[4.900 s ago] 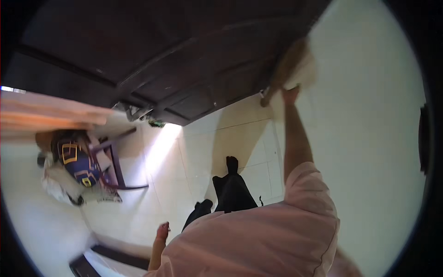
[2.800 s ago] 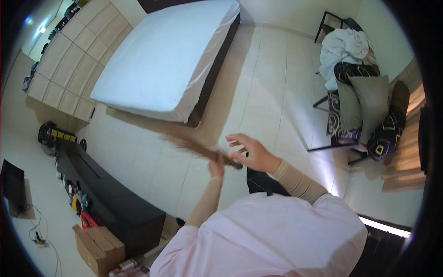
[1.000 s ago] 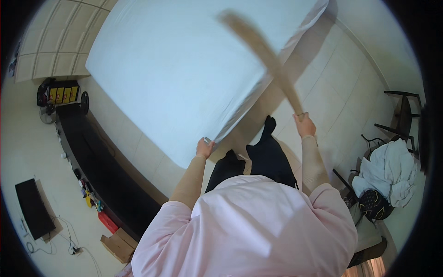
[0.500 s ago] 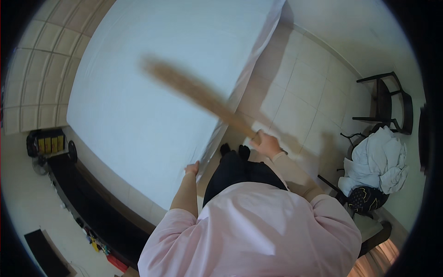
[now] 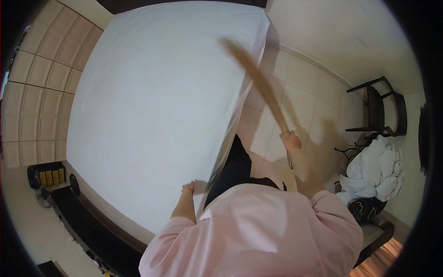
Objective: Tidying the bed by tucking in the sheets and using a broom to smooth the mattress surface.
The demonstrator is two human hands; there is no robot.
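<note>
My right hand [image 5: 291, 141] is wrapped around the narrow end of a long brown stick broom [image 5: 263, 85]. The broom slants up and away to the left, its far end blurred over the right edge of the bed. A smooth white sheet [image 5: 138, 101] covers the bed. My left hand [image 5: 188, 187] rests on the sheet by the near right edge, fingers curled in and thumb up. Whether it pinches any cloth is hidden.
Tiled floor [image 5: 300, 106] runs along the bed's right side, where a dark chair [image 5: 376, 108] stands by the wall. Nearer lies heaped white bedding [image 5: 378, 168] beside a black patterned bundle [image 5: 367, 210]. Beige cabinets [image 5: 34, 111] and a long dark counter [image 5: 87, 226] line the left.
The broom has swung right and away, from over the bed's middle to its right edge. My right hand moved right. My view shifted, showing the bed's far end; my left hand stays near the edge.
</note>
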